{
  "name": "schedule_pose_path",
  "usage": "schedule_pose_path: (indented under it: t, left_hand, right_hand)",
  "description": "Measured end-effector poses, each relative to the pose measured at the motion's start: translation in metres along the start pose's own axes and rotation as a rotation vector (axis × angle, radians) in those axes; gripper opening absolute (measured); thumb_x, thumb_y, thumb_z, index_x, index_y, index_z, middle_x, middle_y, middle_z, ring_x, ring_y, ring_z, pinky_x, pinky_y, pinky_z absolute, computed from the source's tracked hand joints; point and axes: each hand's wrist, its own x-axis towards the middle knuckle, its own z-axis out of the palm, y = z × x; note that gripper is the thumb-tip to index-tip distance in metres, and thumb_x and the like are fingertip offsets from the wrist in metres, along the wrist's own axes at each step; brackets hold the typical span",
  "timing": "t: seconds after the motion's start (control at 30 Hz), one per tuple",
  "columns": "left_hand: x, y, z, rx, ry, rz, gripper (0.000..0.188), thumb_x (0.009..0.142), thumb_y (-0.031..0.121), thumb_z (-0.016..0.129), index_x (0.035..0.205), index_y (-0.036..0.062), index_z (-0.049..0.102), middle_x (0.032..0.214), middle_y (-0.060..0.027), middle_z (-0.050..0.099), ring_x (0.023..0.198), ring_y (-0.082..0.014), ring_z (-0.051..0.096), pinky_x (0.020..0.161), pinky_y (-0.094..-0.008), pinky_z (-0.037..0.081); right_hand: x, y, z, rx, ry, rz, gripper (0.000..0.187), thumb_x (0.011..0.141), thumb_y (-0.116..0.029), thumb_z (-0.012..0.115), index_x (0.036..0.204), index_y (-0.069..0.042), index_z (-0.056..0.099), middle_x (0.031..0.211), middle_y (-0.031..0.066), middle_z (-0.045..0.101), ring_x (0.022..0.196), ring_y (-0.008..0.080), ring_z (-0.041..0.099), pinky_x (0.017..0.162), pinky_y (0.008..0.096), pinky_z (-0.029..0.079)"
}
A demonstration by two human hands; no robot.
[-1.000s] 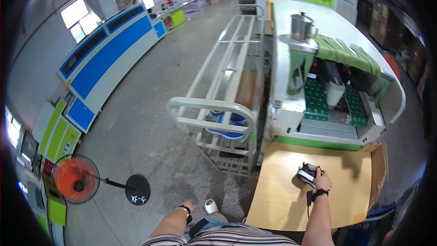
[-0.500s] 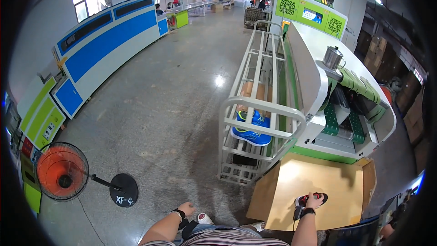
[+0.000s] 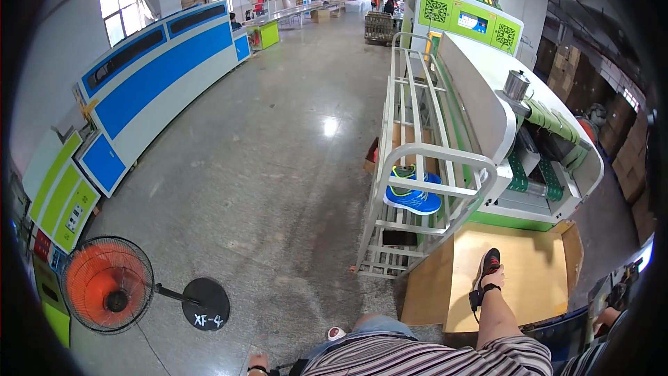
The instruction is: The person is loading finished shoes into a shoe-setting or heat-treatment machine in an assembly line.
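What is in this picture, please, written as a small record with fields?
Right hand: holds near end of dark sneaker
Dark sneaker: over wooden tabletop; contact unclear
Left hand: low at picture edge; grip unclear
Blue sneaker: on pale metal rack
Metal pot: atop green-belted machine
Orange-bladed pedestal fan: on grey floor, left

Shoes (image 3: 412, 200) inside the rack's (image 3: 435, 149) near end, machine (image 3: 480, 108) right of the rack, pot (image 3: 516, 85) on the machine, worktop (image 3: 532, 282) at the rack's near right, single shoe (image 3: 489, 263) on it under the right hand (image 3: 494, 278), fan (image 3: 108, 282) left of the rack, cabinet (image 3: 163, 73) farther left, cart (image 3: 379, 28) beyond the rack
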Motion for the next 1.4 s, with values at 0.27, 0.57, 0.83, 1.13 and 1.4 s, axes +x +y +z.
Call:
schedule_pose_path:
  t: [0.27, 0.57, 0.83, 1.13, 1.4]
  left_hand:
    - [-0.003, -0.001, 0.012, -0.328, -0.093, -0.014, 0.044, 0.088, 0.036, 0.047, 0.118, 0.0042, 0.056, 0.119, -0.021, 0.057, 0.113, -0.0353, 0.053, 0.093, -0.0465, 0.042]
    - [0.003, 0.003, 0.024, -0.745, -0.189, -0.026, 0.078, 0.087, 0.056, 0.052, 0.139, -0.0014, 0.038, 0.14, -0.0287, 0.041, 0.132, -0.0415, 0.036, 0.107, -0.0484, 0.03]
    - [0.065, 0.03, -0.091, -0.722, 0.084, -0.104, 0.049, 0.088, 0.038, 0.055, 0.121, 0.0019, 0.057, 0.119, -0.0198, 0.06, 0.112, -0.0333, 0.055, 0.094, -0.0407, 0.043]
    - [0.169, 0.049, -0.189, -0.69, 0.265, -0.131, 0.035, 0.083, 0.032, 0.057, 0.103, 0.0053, 0.067, 0.099, -0.0155, 0.068, 0.095, -0.0302, 0.064, 0.084, -0.0378, 0.049]
    - [0.207, 0.091, -0.239, -0.552, -0.024, -0.014, 0.045, 0.079, 0.039, 0.062, 0.107, 0.0041, 0.067, 0.104, -0.018, 0.068, 0.1, -0.0336, 0.064, 0.089, -0.0402, 0.049]
  right_hand:
    - [-0.088, -0.057, 0.113, -0.383, 0.156, -0.961, 0.047, 0.074, -0.011, 0.06, 0.121, -0.014, 0.06, 0.15, 0.0165, 0.031, 0.139, 0.0406, 0.024, 0.11, 0.0547, 0.024]
    - [-0.225, -0.131, 0.206, -0.581, -1.434, -1.112, 0.05, 0.084, -0.038, 0.057, 0.124, -0.009, 0.057, 0.117, 0.0188, 0.063, 0.108, 0.0347, 0.059, 0.092, 0.0428, 0.046]
    - [-0.154, -0.157, 0.276, -1.1, -1.109, -1.229, 0.045, 0.088, -0.04, 0.05, 0.107, -0.003, 0.066, 0.117, 0.0174, 0.063, 0.102, 0.0351, 0.062, 0.088, 0.0474, 0.047]
    - [-0.152, -0.18, 0.389, -1.089, -1.185, -1.438, 0.028, 0.094, -0.019, 0.048, 0.11, -0.006, 0.067, 0.105, 0.0157, 0.066, 0.095, 0.0359, 0.063, 0.08, 0.0493, 0.05]
    - [-0.201, -0.225, 0.389, -0.836, -1.199, -1.807, 0.026, 0.091, -0.014, 0.046, 0.109, -0.005, 0.063, 0.102, 0.0194, 0.066, 0.099, 0.0361, 0.061, 0.086, 0.0475, 0.048]
